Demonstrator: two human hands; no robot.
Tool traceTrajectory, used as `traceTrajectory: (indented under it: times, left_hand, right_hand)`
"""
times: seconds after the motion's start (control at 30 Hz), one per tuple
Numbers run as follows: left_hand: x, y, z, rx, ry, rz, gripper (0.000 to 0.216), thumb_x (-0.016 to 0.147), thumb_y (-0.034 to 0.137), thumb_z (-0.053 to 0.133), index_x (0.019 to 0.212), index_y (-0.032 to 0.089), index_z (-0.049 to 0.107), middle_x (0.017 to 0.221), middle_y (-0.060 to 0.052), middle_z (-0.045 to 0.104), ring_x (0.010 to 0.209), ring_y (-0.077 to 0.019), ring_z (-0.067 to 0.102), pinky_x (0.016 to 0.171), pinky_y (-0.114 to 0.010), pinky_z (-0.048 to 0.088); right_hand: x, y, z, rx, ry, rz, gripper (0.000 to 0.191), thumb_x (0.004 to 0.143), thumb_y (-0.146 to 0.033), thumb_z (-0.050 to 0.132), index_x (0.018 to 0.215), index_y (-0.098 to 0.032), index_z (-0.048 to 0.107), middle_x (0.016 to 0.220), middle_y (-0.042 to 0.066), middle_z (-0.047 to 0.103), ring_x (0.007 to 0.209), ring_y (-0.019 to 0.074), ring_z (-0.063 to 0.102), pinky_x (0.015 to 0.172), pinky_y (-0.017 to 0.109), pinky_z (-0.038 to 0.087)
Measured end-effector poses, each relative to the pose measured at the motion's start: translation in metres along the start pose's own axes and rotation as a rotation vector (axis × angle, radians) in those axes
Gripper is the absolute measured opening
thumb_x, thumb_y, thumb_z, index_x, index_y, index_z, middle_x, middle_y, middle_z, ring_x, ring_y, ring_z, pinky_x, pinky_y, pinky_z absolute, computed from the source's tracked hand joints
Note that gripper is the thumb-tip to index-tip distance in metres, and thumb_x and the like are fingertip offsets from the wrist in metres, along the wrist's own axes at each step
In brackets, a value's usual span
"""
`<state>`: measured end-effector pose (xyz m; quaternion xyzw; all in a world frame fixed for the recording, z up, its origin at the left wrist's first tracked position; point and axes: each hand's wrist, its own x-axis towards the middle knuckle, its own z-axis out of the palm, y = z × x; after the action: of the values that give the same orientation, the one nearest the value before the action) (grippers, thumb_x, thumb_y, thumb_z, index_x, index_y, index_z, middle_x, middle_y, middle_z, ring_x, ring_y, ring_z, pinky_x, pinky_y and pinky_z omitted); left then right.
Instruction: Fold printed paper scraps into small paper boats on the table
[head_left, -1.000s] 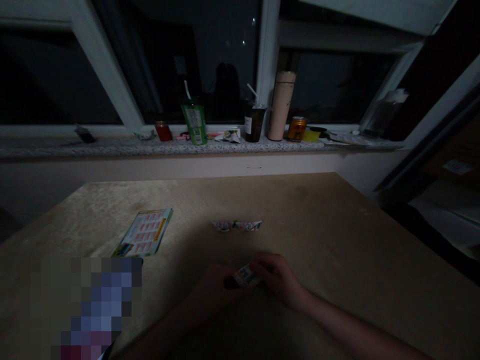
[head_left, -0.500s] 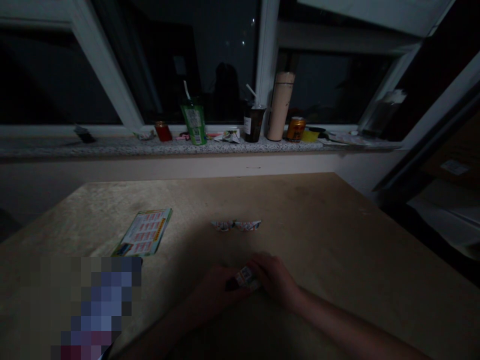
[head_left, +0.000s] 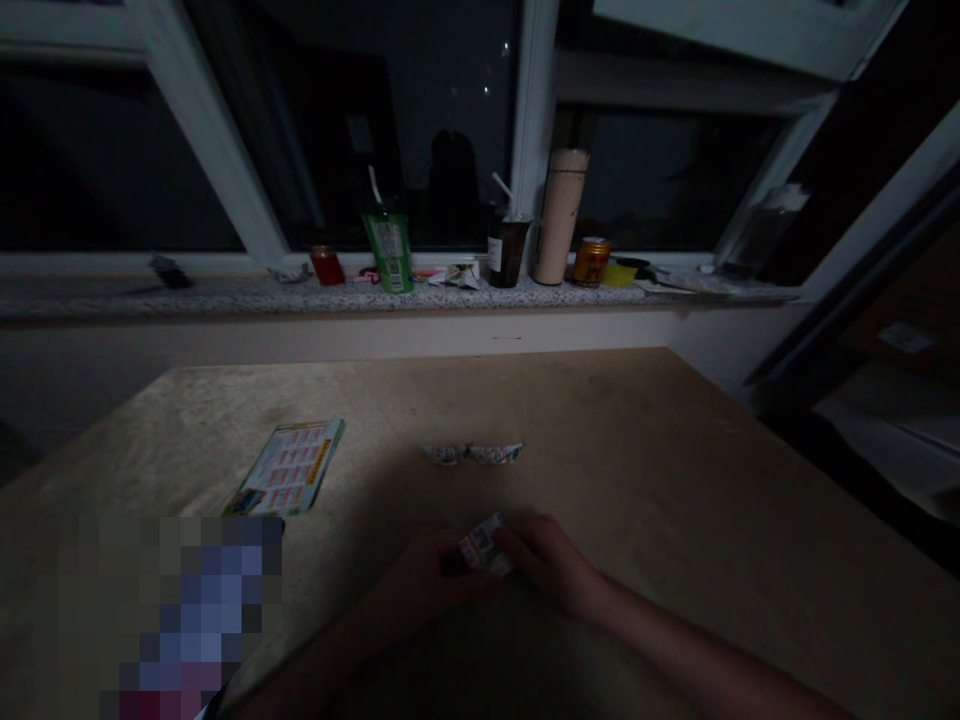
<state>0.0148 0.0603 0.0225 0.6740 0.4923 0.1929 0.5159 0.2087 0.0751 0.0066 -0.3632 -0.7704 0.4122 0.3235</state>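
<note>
In the head view, a small printed paper [head_left: 484, 548] is held pinched between the closed fingertips of the left hand [head_left: 424, 582] and the right hand [head_left: 551, 563], close to the table [head_left: 675, 480]. Beyond the fingers, folded paper pieces [head_left: 472, 453] are laid; further left of them, a leaflet [head_left: 289, 468] is seen.

The small printed paper [head_left: 484, 548] is partly covered by the fingers of the left hand [head_left: 429, 582] and the right hand [head_left: 551, 562], by which it is pinched; its print cannot be read in the dim light. Both forearms are cut off by the lower edge, as is the desk [head_left: 675, 480]. Whatever lies at the lower left is hidden by a pixelated patch [head_left: 187, 610], and the near corner of the leaflet [head_left: 291, 468] is covered by it; the leaflet's text is too small to be read. The dark object [head_left: 168, 270] on the windowsill [head_left: 90, 295] cannot be identified.
</note>
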Motion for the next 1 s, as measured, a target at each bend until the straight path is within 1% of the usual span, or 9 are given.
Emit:
traceTrajectory:
  times: [0.23,0.4,0.5,0.6,0.7,0.77,0.87,0.93,1.0]
  left_hand:
    - [0.0,-0.002,0.001,-0.047,-0.03,0.03,0.033,0.078,0.047,0.062,0.071,0.015,0.062,0.063,0.002,0.057,0.06,-0.0154,0.053,0.055,-0.023,0.037]
    - [0.002,-0.001,0.001,-0.033,0.032,0.025,0.037,0.079,0.051,0.061,0.068,0.015,0.061,0.06,0.004,0.054,0.055,-0.0136,0.048,0.051,-0.022,0.033]
    - [0.003,-0.003,0.001,-0.026,0.068,0.016,0.04,0.08,0.053,0.06,0.069,0.015,0.062,0.059,0.003,0.056,0.054,-0.0139,0.049,0.051,-0.022,0.034]
    - [0.002,-0.004,0.0,-0.026,0.065,0.026,0.039,0.08,0.053,0.06,0.07,0.015,0.063,0.06,0.001,0.059,0.056,-0.0156,0.054,0.052,-0.023,0.037]
    - [0.0,-0.002,-0.001,-0.033,0.044,0.066,0.04,0.083,0.054,0.055,0.073,0.017,0.065,0.065,0.0,0.064,0.062,-0.0174,0.058,0.057,-0.023,0.041]
    - [-0.001,0.0,-0.002,-0.043,0.056,0.088,0.043,0.087,0.055,0.047,0.078,0.018,0.066,0.071,-0.001,0.066,0.067,-0.0179,0.059,0.061,-0.024,0.042]
    - [-0.001,0.003,-0.002,-0.059,0.065,0.099,0.047,0.09,0.055,0.04,0.077,0.018,0.066,0.068,-0.001,0.064,0.062,-0.0168,0.058,0.059,-0.024,0.042]
    - [0.0,0.003,-0.002,-0.065,0.065,0.102,0.048,0.09,0.056,0.041,0.072,0.017,0.064,0.061,0.0,0.061,0.055,-0.0157,0.056,0.055,-0.024,0.041]
    - [0.0,0.003,-0.001,-0.066,0.088,0.107,0.046,0.089,0.055,0.042,0.072,0.017,0.063,0.06,0.001,0.06,0.055,-0.0154,0.055,0.055,-0.023,0.041]
  right_hand:
    - [0.001,0.0,0.0,0.041,-0.006,-0.035,0.049,0.096,-0.051,0.034,0.067,-0.016,0.051,0.061,-0.001,0.05,0.055,0.0095,0.042,0.053,0.02,0.034]
    - [0.001,0.004,-0.001,0.101,-0.042,0.018,0.052,0.093,-0.056,0.039,0.067,-0.014,0.056,0.061,-0.002,0.047,0.055,0.0095,0.041,0.05,0.02,0.032]
    - [0.0,0.006,-0.001,0.11,-0.057,0.023,0.054,0.092,-0.057,0.038,0.066,-0.014,0.056,0.06,-0.002,0.045,0.055,0.0095,0.039,0.051,0.02,0.033]
    - [0.0,0.005,-0.002,0.106,-0.06,0.013,0.052,0.093,-0.055,0.038,0.067,-0.014,0.057,0.062,-0.001,0.047,0.057,0.01,0.041,0.054,0.021,0.035]
    - [0.0,0.003,-0.007,0.14,-0.104,0.001,0.049,0.094,-0.052,0.04,0.069,-0.014,0.058,0.063,-0.001,0.049,0.057,0.0099,0.041,0.055,0.021,0.036]
    - [0.001,0.002,-0.01,0.176,-0.17,0.011,0.049,0.094,-0.051,0.04,0.07,-0.013,0.06,0.063,-0.001,0.049,0.057,0.0098,0.041,0.055,0.021,0.036]
    - [0.001,0.004,-0.012,0.226,-0.251,0.044,0.05,0.093,-0.052,0.041,0.074,-0.012,0.063,0.063,-0.001,0.048,0.056,0.0095,0.039,0.054,0.021,0.034]
    - [0.001,0.005,-0.011,0.227,-0.244,0.06,0.051,0.092,-0.054,0.043,0.072,-0.012,0.063,0.061,-0.002,0.047,0.055,0.0086,0.036,0.051,0.021,0.032]
    - [0.001,0.004,-0.01,0.23,-0.218,0.069,0.052,0.091,-0.056,0.044,0.072,-0.012,0.064,0.061,-0.003,0.046,0.054,0.008,0.034,0.05,0.02,0.031]
